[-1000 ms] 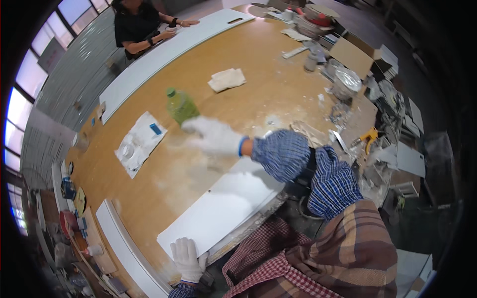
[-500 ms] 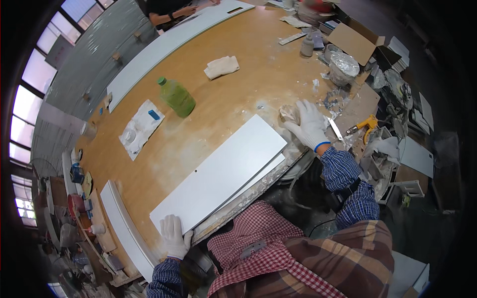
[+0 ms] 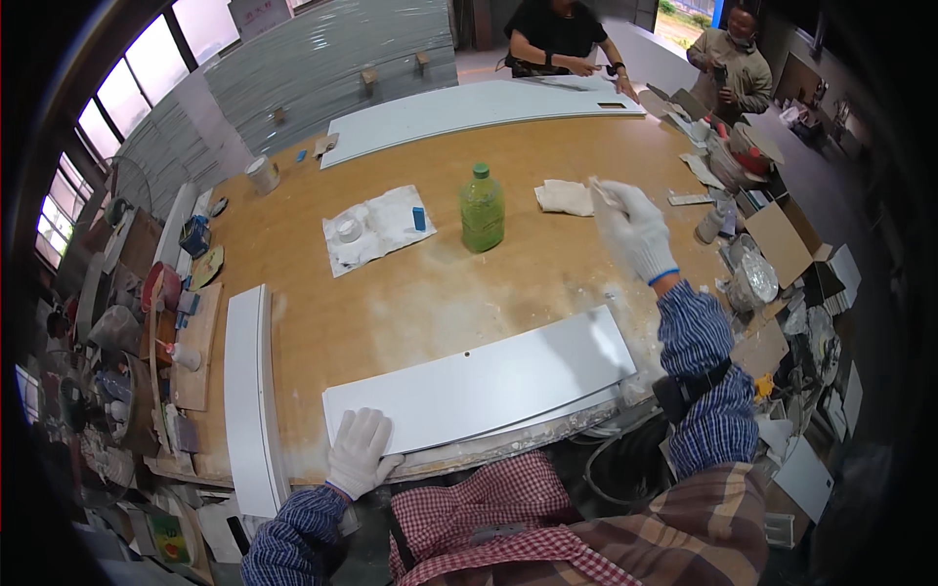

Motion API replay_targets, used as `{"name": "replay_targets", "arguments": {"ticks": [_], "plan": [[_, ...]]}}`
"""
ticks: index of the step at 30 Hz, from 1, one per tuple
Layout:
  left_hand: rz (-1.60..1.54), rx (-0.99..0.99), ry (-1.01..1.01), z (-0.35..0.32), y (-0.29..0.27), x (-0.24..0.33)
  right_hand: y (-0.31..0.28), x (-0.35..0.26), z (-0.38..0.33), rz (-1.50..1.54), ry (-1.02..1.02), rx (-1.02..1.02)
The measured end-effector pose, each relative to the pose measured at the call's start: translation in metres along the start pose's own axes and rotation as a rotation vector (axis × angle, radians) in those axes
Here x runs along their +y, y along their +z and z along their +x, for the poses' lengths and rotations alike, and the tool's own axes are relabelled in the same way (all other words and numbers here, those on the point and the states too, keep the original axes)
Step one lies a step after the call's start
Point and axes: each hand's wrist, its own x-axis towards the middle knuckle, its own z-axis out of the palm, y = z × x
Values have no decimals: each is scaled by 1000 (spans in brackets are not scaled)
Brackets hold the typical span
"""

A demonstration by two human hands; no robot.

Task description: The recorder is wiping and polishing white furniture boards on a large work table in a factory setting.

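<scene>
A long white board (image 3: 479, 376) with one small dark hole lies near the table's front edge, over another white board (image 3: 576, 402) that shows as a strip below it. My left hand (image 3: 362, 451), in a white knit glove, rests flat on the near left corner, fingers apart. Raised above the table beyond the board's right end is my gloved right hand (image 3: 635, 234), slightly blurred. A thin tan edge of a crumpled piece (image 3: 597, 192) shows at its fingers; cloth or paper, I cannot tell. Beside that hand lies a folded cream cloth (image 3: 564, 197).
A green bottle (image 3: 482, 210) stands mid-table, right of a white sheet (image 3: 376, 220) bearing a white lid and blue block. Another white panel (image 3: 249, 391) lies at the left. Two people stand at the far side, one by a long white panel (image 3: 469, 112). Clutter lines the right edge.
My right hand has lifted from the table by the board's right end and moved farther away, the crumpled tan piece apparently with it. My left hand stays on the board. The view has turned.
</scene>
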Motion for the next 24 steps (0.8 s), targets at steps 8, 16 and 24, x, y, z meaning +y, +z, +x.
{"name": "replay_targets", "arguments": {"ticks": [8,16,24], "plan": [[-59,20,-20,4,1,-3,128,-34,97,-401,-375,-352],[-46,72,4,6,-5,-10,174,-32,83,-390,-289,-420],[-113,34,-64,7,-6,-6,216,-21,89,-493,6,-361]]}}
